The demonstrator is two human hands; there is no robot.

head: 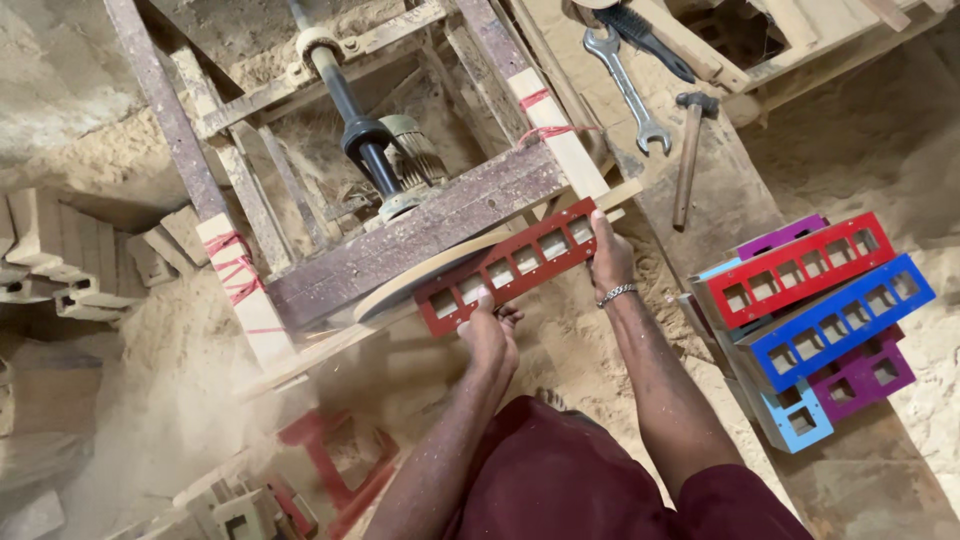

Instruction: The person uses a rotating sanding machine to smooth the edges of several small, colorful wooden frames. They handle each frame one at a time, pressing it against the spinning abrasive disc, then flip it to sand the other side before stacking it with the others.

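We are gripping a red wooden strip with a row of square cut-outs (510, 263) in both hands, and we judge the step to be sanding its long edge. Our left hand (490, 335) is closing over the lower end, thumb on the face and fingers curled beneath; our right hand (610, 255), a metal bracelet (617, 293) on its wrist, is pinching the upper end between thumb and fingers. The strip is lying aslant in front of us, its far edge touching the rim of the sanding disc (425, 275), which appears blurred, as if spinning.

To do this well, we are keeping the strip flat and level, pressing lightly and evenly at both ends, and holding our fingertips behind the edge, away from the disc.

Beyond the disc we are seeing the wooden frame (440, 215) carrying the shaft and motor (385, 155), with sawdust lying all around. To our right a stack of painted strips (815, 320) in red, blue, purple and light blue is resting on a plank. Farther off, a spanner (628, 88) and a hammer (688, 150) are lying on the bench.
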